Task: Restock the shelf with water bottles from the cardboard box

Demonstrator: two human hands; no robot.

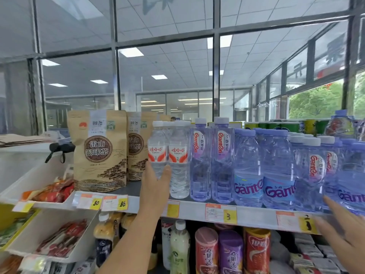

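Head view, so we're looking down our own arms at the shelf. Closest in, our left hand (156,186) grips the low part of a small red-label water bottle (157,147), thumb across the front and the fingers curled round behind it. The bottle stands upright at the front left end of the water row. We can't tell if its base is down on the shelf (193,212) yet, since the hand covers it. We reckon the low grip is there to steer the base into the slot without tipping the neighbours.

Our right hand (343,230) is down at the far right with the fingers straight and spread, holding nothing. The fingertips are at the front of the squat blue bottles (247,171), looks like touching them. Probably it's bracing that bunch so nothing walks off the edge.

Below the shelf lip there's a lower tier with snack cups (206,252), and yellow price tags (220,213) run along the lip itself.

Going back along the shelf, a matching red-label bottle (178,155) sits touching ours on the right, then two tall purple-tinted bottles (199,161). Brown tea bags (98,151) are just beside ours on the left, so the gap we're filling is the last bit of water space on that side.

Further back there are green cans (276,126), then a glass wall (167,76). The cardboard box isn't in shot at all.
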